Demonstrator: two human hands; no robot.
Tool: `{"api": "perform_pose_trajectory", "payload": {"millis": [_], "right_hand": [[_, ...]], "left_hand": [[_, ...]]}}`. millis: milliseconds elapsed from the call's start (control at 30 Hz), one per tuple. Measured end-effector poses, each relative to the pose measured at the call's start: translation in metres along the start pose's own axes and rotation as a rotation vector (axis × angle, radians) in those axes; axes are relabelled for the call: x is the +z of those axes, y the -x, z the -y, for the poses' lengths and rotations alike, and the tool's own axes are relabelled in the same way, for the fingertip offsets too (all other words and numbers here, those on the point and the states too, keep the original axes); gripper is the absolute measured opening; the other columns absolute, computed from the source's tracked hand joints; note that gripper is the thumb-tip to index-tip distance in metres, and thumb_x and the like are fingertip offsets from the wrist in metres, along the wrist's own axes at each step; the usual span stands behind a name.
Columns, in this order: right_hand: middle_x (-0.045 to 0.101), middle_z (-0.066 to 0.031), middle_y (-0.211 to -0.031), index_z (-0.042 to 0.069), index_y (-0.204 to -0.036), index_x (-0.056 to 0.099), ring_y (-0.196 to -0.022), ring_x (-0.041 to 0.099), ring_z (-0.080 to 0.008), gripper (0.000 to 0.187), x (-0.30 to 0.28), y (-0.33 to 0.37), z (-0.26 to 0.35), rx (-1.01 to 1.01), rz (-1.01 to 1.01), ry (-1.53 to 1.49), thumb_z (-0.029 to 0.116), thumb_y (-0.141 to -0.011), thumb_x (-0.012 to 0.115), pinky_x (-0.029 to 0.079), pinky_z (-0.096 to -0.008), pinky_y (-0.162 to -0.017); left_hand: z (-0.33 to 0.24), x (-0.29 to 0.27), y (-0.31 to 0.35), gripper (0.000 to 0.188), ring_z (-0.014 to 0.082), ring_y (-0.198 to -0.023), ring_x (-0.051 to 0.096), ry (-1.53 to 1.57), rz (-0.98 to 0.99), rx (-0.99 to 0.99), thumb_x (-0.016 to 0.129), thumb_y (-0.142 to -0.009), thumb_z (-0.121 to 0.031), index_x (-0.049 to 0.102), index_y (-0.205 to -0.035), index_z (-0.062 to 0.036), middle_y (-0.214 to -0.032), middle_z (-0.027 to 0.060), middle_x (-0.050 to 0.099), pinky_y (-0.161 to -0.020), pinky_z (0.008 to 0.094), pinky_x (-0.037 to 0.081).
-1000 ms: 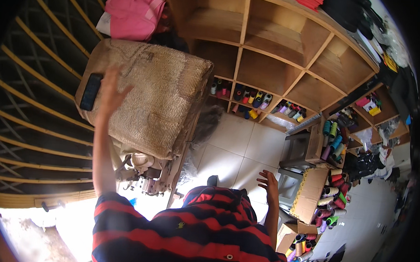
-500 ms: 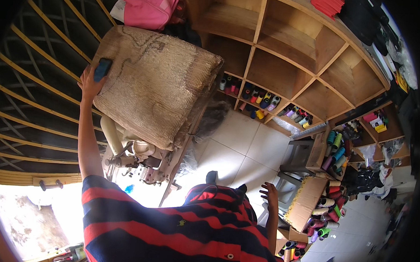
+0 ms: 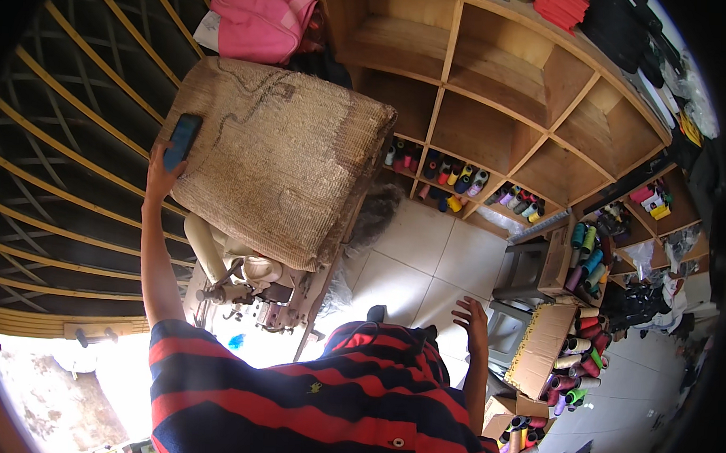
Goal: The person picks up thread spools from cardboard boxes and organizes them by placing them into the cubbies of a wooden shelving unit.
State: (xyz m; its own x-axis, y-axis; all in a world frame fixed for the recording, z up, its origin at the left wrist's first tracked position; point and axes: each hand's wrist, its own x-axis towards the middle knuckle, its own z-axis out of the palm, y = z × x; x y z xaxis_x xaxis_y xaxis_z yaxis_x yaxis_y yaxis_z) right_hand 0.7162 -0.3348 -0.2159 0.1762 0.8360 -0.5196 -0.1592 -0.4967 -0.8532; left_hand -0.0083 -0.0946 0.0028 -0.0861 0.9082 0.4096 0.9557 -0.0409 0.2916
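My left arm reaches forward, and my left hand grips the lower end of a dark smartphone at the left edge of a worn, woven tan sack cover. The phone lies slanted over the cover's corner; whether it rests on the cloth I cannot tell. Just nearer to me stands an industrial sewing machine, partly under the cover. My right hand hangs at my right side above the floor, fingers spread and holding nothing.
A folding lattice gate runs along the left. Ahead stands a wooden cubby shelf with thread cones in its lower cells. A pink bag sits beyond the cover. To the right are a grey stool and a cardboard box beside many thread cones.
The smartphone has tilted, and more of its length shows above my left hand. The whole view has shifted slightly. My right hand stays at my side with fingers apart.
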Motion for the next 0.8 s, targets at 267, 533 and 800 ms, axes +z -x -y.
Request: {"api": "perform_pose_trajectory", "payload": {"millis": [267,533,800], "right_hand": [[0.063,-0.0129,-0.116,0.002,-0.128,0.051,-0.095,0.065,-0.0228,0.050,0.006,-0.010,0.034,-0.099,0.003,0.014,0.042,-0.100,0.044,0.052,-0.0335,-0.079],[0.063,-0.0121,-0.116,0.004,-0.127,0.052,-0.094,0.066,-0.0229,0.049,-0.038,-0.019,0.024,-0.056,-0.007,0.070,0.043,-0.099,0.045,0.052,-0.0342,-0.078],[0.062,-0.0156,-0.119,0.005,-0.134,0.045,-0.098,0.065,-0.0257,0.057,-0.086,-0.034,0.056,-0.133,-0.058,-0.166,0.050,-0.100,0.040,0.049,-0.0351,-0.087]], "left_hand": [[0.009,0.004,0.000,0.056,0.0431,-0.131,0.038,-0.075,-0.069,0.130,0.077,-0.074,-0.013,0.053,-0.125,-0.0152,-0.140,0.0227,0.040,-0.103,0.0476,0.039],[-0.030,0.004,0.000,0.049,0.0420,-0.135,0.034,-0.332,0.038,-0.022,0.073,-0.079,-0.014,0.057,-0.124,-0.0161,-0.149,0.0196,0.031,-0.105,0.0481,0.036],[-0.205,0.026,0.032,0.031,0.0231,-0.101,0.061,0.661,-0.191,-0.051,0.051,-0.099,-0.012,0.053,-0.127,0.0013,-0.112,0.0138,0.063,-0.083,0.0332,0.049]]}}
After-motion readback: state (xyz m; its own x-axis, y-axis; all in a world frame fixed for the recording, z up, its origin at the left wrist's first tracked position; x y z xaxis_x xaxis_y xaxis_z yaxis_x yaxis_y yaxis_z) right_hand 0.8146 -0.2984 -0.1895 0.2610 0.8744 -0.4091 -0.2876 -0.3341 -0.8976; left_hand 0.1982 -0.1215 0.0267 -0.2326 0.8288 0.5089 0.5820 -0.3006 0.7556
